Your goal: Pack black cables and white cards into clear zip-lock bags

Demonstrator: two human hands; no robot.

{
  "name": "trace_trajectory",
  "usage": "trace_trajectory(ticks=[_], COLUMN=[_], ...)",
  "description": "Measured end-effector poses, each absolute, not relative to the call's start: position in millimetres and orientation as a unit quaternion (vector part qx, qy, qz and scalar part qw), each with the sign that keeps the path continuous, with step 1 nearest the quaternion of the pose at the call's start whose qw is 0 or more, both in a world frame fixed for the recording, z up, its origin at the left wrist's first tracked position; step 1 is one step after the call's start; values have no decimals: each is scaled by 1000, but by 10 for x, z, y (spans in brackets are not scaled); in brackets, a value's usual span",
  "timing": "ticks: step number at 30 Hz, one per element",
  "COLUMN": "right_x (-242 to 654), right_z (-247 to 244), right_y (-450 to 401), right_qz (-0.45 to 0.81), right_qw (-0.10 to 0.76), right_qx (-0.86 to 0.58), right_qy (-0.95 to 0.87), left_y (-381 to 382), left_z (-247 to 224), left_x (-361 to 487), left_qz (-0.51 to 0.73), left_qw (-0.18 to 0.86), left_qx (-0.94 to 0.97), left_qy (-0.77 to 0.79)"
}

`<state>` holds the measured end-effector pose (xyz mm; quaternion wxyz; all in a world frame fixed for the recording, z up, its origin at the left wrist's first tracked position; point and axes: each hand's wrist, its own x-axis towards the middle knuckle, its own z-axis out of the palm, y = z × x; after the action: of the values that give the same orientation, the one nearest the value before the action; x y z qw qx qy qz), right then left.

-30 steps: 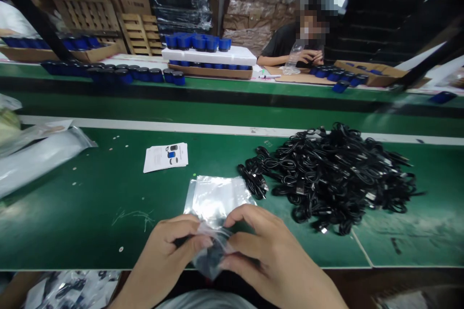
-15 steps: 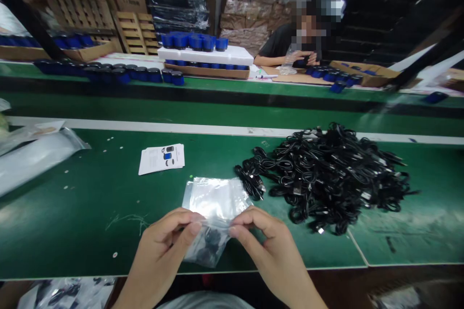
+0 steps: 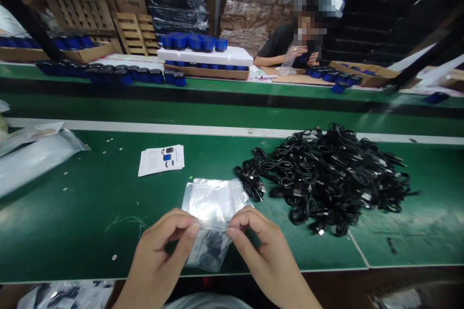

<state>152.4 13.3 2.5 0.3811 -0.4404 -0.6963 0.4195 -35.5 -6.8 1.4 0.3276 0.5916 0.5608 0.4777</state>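
Clear bag (image 3: 212, 200), long axis forward

Lower edge of the head-camera view: the person's own body. The left hand (image 3: 161, 251) is seen at the left of centre and the right hand (image 3: 264, 251) at the right of centre, both bare. The fingers are slender, and the fingernails (image 3: 195, 230) are trimmed short. Each hand is continued by a bare forearm: the left forearm (image 3: 132, 294) and the right forearm (image 3: 295, 294) are both cut off by the bottom of the frame, so any sleeve ends are hidden. Between the forearms, a rounded area of pale grey shirt fabric (image 3: 206, 302) is shown, with its details too cropped to be told.
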Motion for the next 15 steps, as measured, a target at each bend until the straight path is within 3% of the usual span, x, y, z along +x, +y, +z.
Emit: trace_trajectory(ticks=[5, 8, 12, 15], right_x=[1374, 1227, 1099, 1059], right_z=[-102, -220, -325, -368], right_y=[68, 19, 12, -1], right_qz=[446, 430, 378, 408], right_qw=[433, 484, 551, 565], right_qx=[-443, -438, -461, -464], right_qy=[-646, -624, -583, -547], left_y=[-84, -122, -184, -220], left_z=[-84, -146, -189, -215], left_x=[-300, -181, 29, 126], left_qz=[431, 474, 508, 504], left_qw=[360, 334, 393, 408], left_qx=[607, 549, 455, 478], left_qy=[561, 602, 617, 592])
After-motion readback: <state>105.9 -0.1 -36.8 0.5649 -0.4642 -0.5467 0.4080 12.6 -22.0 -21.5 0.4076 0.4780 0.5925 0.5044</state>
